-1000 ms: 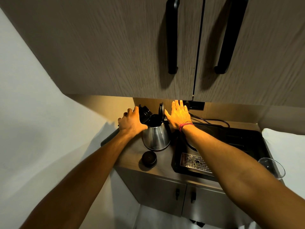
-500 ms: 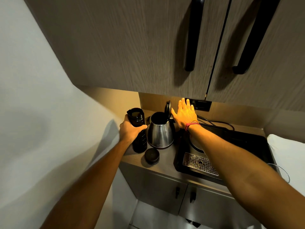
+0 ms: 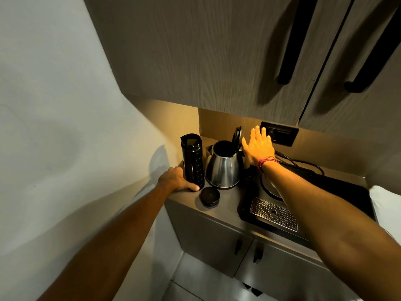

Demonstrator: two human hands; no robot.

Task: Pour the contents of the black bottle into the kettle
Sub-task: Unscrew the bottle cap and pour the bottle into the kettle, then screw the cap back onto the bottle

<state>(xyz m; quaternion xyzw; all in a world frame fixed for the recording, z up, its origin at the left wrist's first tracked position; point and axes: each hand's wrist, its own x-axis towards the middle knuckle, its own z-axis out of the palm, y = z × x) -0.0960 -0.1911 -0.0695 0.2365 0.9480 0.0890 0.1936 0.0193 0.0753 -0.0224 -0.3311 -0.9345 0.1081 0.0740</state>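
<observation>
The black bottle (image 3: pixel 192 161) stands upright and uncapped near the left edge of the tabletop (image 3: pixel 230 205), just beside the kettle (image 3: pixel 223 168), whose lid (image 3: pixel 237 135) is tipped up and back so the dark mouth is open. The left hand (image 3: pixel 176 180) sits low at the bottle's base, its grip curled loosely against the lower wall with the thumb lying on the tabletop; I cannot tell whether it is truly clamped on the bottle or only resting against it. The right hand (image 3: pixel 259 146) is spread flat, fingers apart, pressed by the raised lid and the kettle's handle side, holding nothing. A round black cap (image 3: pixel 210 196) lies in front of the 2 vessels, close to the front edge. To me the bottle looks set down rather than mid-pour, though how much has gone into the kettle cannot be seen from here. The risks I see: the bottle is tall, narrow and open, so a nudge from the left wrist could topple it toward the left edge and spill whatever remains; the cap could be swept off the front; and if the right hand lets the lid drop, it may fall shut over the mouth.
</observation>
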